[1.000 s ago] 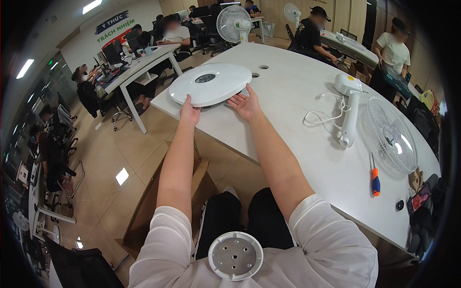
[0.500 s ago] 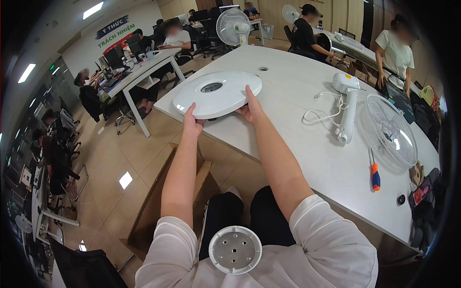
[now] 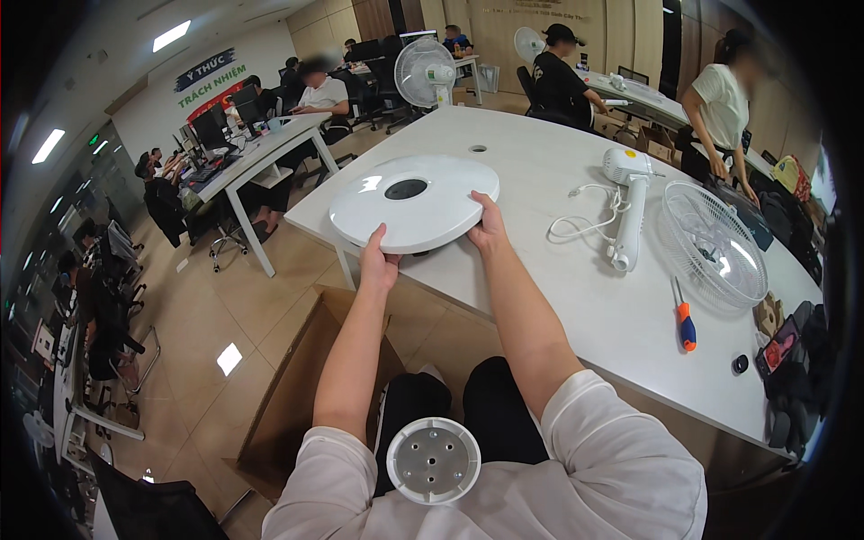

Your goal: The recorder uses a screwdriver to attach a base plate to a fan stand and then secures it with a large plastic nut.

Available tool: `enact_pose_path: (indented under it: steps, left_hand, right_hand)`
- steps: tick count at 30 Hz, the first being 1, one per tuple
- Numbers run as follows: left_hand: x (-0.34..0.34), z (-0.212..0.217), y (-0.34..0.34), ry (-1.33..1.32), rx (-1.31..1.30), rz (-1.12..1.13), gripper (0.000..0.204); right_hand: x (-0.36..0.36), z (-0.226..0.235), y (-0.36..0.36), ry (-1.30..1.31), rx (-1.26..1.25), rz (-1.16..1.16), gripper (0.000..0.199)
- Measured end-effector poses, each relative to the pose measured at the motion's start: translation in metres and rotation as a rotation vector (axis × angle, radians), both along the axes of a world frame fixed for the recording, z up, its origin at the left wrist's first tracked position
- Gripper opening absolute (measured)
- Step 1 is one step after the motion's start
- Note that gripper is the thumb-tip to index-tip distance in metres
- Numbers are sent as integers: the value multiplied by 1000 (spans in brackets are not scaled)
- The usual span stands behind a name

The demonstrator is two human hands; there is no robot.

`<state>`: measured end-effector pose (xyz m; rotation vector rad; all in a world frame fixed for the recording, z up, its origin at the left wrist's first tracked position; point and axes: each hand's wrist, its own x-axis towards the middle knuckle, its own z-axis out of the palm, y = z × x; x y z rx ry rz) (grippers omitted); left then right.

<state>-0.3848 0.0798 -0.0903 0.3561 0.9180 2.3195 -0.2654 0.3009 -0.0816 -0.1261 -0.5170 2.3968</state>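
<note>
A round white fan base with a dark-filled hole in its middle is held between my two hands, over the near left edge of the white table. At its near left rim is my left hand, thumb on top and fingers underneath. My right hand grips the right rim in the same way. The base's underside is hidden. Close to my body, over my lap, is the round end of a white part; it has a grey metal plate with several holes, and neither hand touches it.
On the white table lie a fan motor head with its stem and white cord, a wire fan guard, an orange-and-blue screwdriver and a small black cap. An opened cardboard box stands on the floor to my left. Other people work beyond.
Both hands have brought the fan base slightly nearer to me and to the right, still gripping it. The whole view has shifted a little. The person standing at the right has moved their arms.
</note>
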Motion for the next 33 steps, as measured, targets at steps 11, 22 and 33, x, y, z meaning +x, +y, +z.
enact_pose_path:
  steps: [11, 22, 33]
  left_hand:
    - [46, 58, -157, 29, -230, -512, 109]
    - [109, 168, -202, -138, 347, -549, 144]
    - [29, 58, -339, 221, -1, -322, 80]
  right_hand:
    - [142, 92, -56, 97, 326, -140, 57]
    - [297, 189, -95, -11, 1497, -164, 74]
    - [355, 238, -200, 231, 2402, 120, 48]
